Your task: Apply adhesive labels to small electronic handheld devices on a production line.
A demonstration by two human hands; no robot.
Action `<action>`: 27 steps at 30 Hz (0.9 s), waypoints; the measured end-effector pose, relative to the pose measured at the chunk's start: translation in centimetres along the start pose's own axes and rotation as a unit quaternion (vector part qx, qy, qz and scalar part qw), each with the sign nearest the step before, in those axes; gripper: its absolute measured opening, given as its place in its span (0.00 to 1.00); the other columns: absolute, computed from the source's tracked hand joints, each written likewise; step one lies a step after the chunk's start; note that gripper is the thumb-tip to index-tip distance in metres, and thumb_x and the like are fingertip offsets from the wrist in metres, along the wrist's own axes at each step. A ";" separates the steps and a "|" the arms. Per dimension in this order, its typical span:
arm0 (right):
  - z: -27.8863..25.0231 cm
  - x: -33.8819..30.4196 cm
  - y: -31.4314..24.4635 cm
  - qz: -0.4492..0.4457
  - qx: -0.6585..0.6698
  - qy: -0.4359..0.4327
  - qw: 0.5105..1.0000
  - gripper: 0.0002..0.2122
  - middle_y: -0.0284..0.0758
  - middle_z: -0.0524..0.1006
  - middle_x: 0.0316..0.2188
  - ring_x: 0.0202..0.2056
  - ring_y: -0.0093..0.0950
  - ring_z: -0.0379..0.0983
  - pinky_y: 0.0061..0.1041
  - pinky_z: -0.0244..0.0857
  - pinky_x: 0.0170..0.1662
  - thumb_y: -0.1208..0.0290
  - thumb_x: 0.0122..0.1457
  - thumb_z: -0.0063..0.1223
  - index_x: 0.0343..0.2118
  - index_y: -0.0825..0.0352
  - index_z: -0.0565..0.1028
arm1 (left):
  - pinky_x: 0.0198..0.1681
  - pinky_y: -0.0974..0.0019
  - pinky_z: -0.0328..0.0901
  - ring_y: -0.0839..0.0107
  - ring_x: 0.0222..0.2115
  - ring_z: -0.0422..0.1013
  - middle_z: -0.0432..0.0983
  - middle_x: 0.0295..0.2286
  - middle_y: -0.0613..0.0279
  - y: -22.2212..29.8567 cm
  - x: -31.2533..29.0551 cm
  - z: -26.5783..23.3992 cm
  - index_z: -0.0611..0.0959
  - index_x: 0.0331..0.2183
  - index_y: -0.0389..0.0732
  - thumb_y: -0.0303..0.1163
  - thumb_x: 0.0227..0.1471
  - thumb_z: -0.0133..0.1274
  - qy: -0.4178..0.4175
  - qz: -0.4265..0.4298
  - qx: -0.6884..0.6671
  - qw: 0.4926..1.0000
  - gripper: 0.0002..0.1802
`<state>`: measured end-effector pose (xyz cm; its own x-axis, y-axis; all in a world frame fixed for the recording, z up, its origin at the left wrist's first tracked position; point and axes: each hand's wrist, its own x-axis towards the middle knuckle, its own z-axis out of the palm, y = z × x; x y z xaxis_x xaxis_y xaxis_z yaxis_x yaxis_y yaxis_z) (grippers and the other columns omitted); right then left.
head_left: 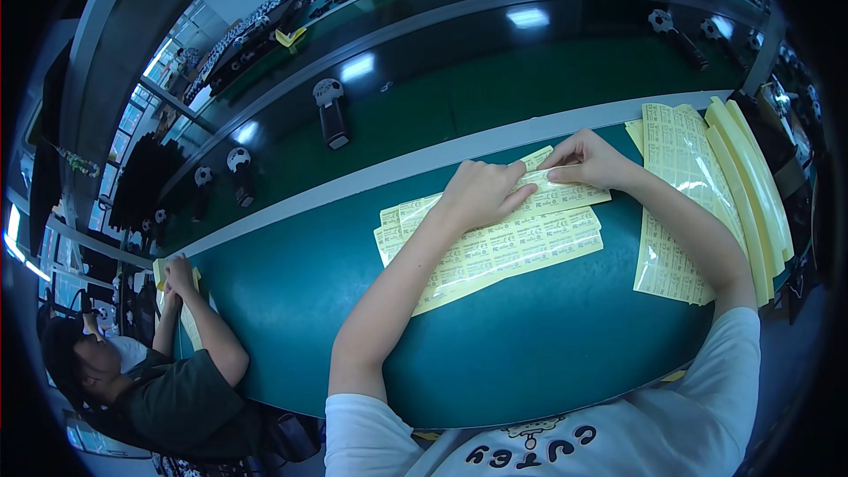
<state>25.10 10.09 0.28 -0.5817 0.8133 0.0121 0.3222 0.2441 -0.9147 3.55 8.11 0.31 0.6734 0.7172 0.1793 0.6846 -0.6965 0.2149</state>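
Observation:
Pale yellow label sheets (512,256) with rows of small dark print lie overlapped on the green table in front of me. My left hand (480,194) rests over the upper sheet (579,197), its thumb and bent fingers gripping near the far edge. Just to its right, my right hand (585,159) pinches the same sheet between thumb and fingers. The two hands are close together, and the far edge looks slightly raised between them. My fingers partly hide that edge, so I cannot tell whether a single label is peeling off.
More yellow sheets (689,168) are piled at the table's right end, some curling. Beyond the pale table edge runs a dark green conveyor (424,106) with football-topped dark items (329,110). At left, a co-worker (177,389) handles yellow sheets at the same table.

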 end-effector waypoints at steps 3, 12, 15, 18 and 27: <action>0.0 0.0 0.0 0.031 -0.001 0.015 0.999 0.09 0.39 0.78 0.27 0.23 0.19 0.70 0.15 0.61 0.27 0.76 0.46 0.58 0.33 0.68 0.78 | 0.20 0.59 0.60 0.58 0.15 0.68 0.71 0.12 0.56 0.0 0.0 -0.1 0.75 0.26 0.38 0.46 0.51 0.44 -0.003 -0.001 0.003 1.000 0.20; 0.1 0.1 0.0 0.007 0.024 0.027 0.999 0.09 0.39 0.78 0.26 0.22 0.20 0.71 0.15 0.62 0.27 0.76 0.45 0.60 0.32 0.67 0.79 | 0.20 0.59 0.60 0.59 0.15 0.68 0.71 0.12 0.56 -0.1 0.0 -0.2 0.75 0.26 0.38 0.46 0.51 0.44 -0.004 0.001 0.005 1.000 0.19; 0.0 -0.1 -0.3 0.004 0.037 0.027 0.999 0.09 0.39 0.78 0.26 0.24 0.21 0.72 0.15 0.64 0.30 0.77 0.45 0.60 0.31 0.67 0.79 | 0.20 0.59 0.60 0.58 0.15 0.68 0.71 0.12 0.56 -0.2 0.0 -0.1 0.75 0.26 0.38 0.46 0.51 0.44 0.005 0.008 0.002 1.000 0.19; 0.2 -0.4 -0.7 0.005 0.000 0.031 1.000 0.07 0.39 0.78 0.28 0.26 0.21 0.73 0.16 0.66 0.32 0.77 0.45 0.59 0.29 0.69 0.79 | 0.20 0.59 0.61 0.57 0.15 0.68 0.71 0.13 0.55 0.0 -0.1 0.0 0.75 0.26 0.38 0.46 0.51 0.44 0.011 0.015 0.009 1.000 0.19; 1.1 -1.0 -1.4 -0.310 -0.340 0.178 0.870 0.05 0.34 0.75 0.29 0.34 0.32 0.70 0.26 0.65 0.37 0.79 0.40 0.58 0.24 0.66 0.79 | 0.20 0.57 0.61 0.56 0.15 0.69 0.70 0.12 0.55 0.3 0.4 0.3 0.75 0.26 0.38 0.47 0.51 0.44 0.022 -0.013 0.007 1.000 0.20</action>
<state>24.46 8.36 1.11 -0.5717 0.4963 0.6534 0.4663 0.8517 -0.2390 4.11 8.25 0.17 0.6426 0.7348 0.2169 0.7055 -0.6779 0.2066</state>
